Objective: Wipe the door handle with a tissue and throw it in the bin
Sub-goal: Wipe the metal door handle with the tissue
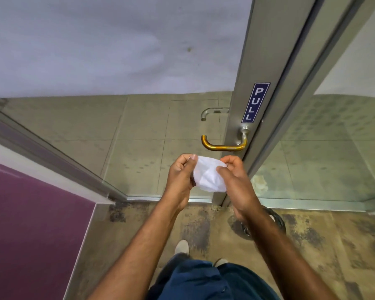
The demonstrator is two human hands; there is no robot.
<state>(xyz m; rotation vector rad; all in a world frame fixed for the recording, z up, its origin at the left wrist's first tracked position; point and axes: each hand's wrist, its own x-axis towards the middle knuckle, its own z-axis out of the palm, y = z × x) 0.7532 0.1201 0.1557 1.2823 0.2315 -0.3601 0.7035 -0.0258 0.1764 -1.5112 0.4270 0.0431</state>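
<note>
Both the left hand (180, 174) and right hand (232, 176) pinch the crumpled tissue (208, 176) just below the door handle (224, 146), so a loose grip could drop it.

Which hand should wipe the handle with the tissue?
Probably the right hand. It sits almost directly below the handle, nearer than the left hand. Both pinch the tissue, so the left need only let go.

Tissue (208, 176) between both hands, just below door handle (224, 145); bin (277, 221) beneath right forearm.
</note>
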